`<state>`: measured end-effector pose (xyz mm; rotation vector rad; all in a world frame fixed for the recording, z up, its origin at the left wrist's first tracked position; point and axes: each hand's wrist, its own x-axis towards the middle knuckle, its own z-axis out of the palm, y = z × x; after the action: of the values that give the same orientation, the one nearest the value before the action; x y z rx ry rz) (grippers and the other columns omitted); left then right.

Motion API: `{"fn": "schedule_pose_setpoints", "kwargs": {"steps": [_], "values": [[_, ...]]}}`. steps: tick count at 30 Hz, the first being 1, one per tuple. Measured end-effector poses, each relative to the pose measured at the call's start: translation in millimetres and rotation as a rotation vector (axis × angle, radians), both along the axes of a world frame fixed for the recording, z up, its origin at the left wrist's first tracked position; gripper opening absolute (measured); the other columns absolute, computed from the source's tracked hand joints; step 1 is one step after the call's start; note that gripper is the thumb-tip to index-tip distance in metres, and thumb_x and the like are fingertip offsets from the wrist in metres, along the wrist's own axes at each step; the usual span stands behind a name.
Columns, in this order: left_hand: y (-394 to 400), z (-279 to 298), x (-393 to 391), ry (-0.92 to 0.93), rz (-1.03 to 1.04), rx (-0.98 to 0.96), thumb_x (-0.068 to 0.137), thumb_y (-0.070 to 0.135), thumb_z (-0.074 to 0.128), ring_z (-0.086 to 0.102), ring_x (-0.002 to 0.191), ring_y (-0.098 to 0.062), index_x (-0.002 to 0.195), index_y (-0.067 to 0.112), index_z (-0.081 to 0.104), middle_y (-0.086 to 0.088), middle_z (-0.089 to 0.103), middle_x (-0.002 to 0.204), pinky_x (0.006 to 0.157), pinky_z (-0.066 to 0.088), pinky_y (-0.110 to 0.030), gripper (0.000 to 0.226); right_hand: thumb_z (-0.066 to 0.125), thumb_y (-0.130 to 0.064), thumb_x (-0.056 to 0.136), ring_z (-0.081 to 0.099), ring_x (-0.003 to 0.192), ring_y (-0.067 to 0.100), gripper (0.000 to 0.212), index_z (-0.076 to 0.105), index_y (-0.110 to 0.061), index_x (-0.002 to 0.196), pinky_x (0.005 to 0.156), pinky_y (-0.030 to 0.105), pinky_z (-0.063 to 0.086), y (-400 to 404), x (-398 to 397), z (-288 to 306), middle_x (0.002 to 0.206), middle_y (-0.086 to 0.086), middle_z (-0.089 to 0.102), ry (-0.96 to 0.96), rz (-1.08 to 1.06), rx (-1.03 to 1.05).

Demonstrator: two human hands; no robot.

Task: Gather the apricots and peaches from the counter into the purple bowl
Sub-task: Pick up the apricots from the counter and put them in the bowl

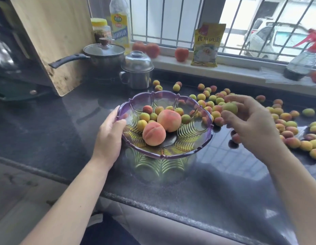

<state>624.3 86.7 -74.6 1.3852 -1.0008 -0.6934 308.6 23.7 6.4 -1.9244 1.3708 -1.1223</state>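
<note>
Purple bowl [198, 149] sat mid-counter [47, 124], holding two peaches, several apricots | head view: my left hand [110, 133] gripped its rim; my right hand [249, 121] pinched an apricot [230, 107] beside it | advice: release low over bowl, avoid bounce-out.

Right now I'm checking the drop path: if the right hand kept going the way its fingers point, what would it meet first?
Likely the purple bowl rim; the right hand pinches an apricot, fingers pointing left. Depth is unclear.

Home kitchen: saucepan [104, 55], oil bottle [119, 22], counter [65, 121].
</note>
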Motion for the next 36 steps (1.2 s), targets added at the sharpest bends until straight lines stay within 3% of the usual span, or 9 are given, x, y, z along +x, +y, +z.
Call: {"fn": "schedule_pose_setpoints", "kwargs": {"steps": [2,7,13,18,22,26,30,32,36], "values": [[0,1,-1,-0.003,-0.001,0.002,0.094,0.037,0.047,0.069,0.118,-0.006,0.121,0.048,0.067,0.019,0.075,0.119,0.108,0.055,-0.044,0.036,0.073,-0.024,0.092,0.069,0.087,0.007,0.035,0.061,-0.026,0.124,0.073,0.023,0.058,-9,17,19,0.104,-0.009,0.07,0.14,0.088,0.0],[-1,-1,0,0.004,0.005,-0.003,0.093,0.038,0.049,0.068,0.121,-0.01,0.131,0.042,0.067,0.015,0.075,0.124,0.111,0.053,-0.049,0.042,0.074,-0.041,0.088,0.058,0.086,0.011,0.03,0.07,-0.027,0.114,0.078,0.034,0.053,-29,69,27,0.095,-0.009,0.064,0.89,0.323,-0.046],[-2,-5,5,0.012,-0.002,0.008,0.087,0.048,0.051,0.065,0.129,-0.016,0.142,0.035,0.064,0.011,0.073,0.132,0.114,0.05,-0.053,0.058,0.066,-0.044,0.092,0.053,0.089,0.022,0.022,0.062,-0.024,0.097,0.073,0.037,0.037,-40,81,10,0.091,-0.003,0.062,1.318,0.208,-0.163],[-6,-10,8,-0.002,-0.003,-0.004,0.088,0.049,0.051,0.061,0.135,-0.012,0.147,0.031,0.061,0.011,0.069,0.14,0.118,0.046,-0.052,0.063,0.063,-0.037,0.093,0.054,0.081,0.021,0.014,0.058,-0.024,0.093,0.074,0.038,0.034,-45,80,6,0.084,-0.003,0.058,1.302,0.157,-0.248],[-5,-9,6,-0.003,0.001,-0.007,0.086,0.05,0.052,0.061,0.134,-0.009,0.147,0.029,0.061,0.012,0.07,0.138,0.118,0.046,-0.05,0.065,0.064,-0.037,0.093,0.052,0.075,0.019,0.019,0.052,-0.023,0.091,0.075,0.039,0.043,-50,87,3,0.074,-0.008,0.048,1.306,0.204,-0.234],[-3,-6,4,0.003,0.001,-0.013,0.087,0.048,0.051,0.064,0.128,-0.005,0.145,0.031,0.063,0.014,0.072,0.132,0.115,0.049,-0.048,0.062,0.064,-0.034,0.094,0.042,0.066,0.011,0.018,0.049,-0.025,0.089,0.07,0.036,0.035,-50,93,3,0.071,-0.011,0.041,1.315,0.258,-0.265],[-2,-4,1,0.007,-0.005,-0.021,0.092,0.038,0.049,0.068,0.122,-0.007,0.138,0.034,0.067,0.015,0.075,0.126,0.11,0.053,-0.041,0.049,0.063,-0.04,0.094,0.052,0.074,0.016,0.018,0.054,-0.024,0.092,0.075,0.037,0.04,-47,86,7,0.078,-0.007,0.055,1.28,0.246,-0.252],[-2,-3,1,0.005,-0.004,-0.025,0.093,0.036,0.048,0.067,0.12,-0.004,0.134,0.037,0.067,0.017,0.075,0.124,0.106,0.053,-0.035,0.045,0.064,-0.042,0.094,0.059,0.08,0.02,0.018,0.061,-0.025,0.094,0.076,0.035,0.045,-45,70,11,0.084,-0.005,0.064,1.065,0.184,-0.229],[-4,-3,-2,-0.014,0.009,-0.03,0.091,0.04,0.044,0.064,0.117,0.007,0.141,0.032,0.062,0.019,0.071,0.125,0.094,0.049,-0.016,0.053,0.064,-0.019,0.097,0.059,0.069,0.013,0.007,0.069,-0.015,0.096,0.062,0.013,0.037,-37,19,0,0.082,0.0,0.067,0.346,-0.166,-0.314]]}}
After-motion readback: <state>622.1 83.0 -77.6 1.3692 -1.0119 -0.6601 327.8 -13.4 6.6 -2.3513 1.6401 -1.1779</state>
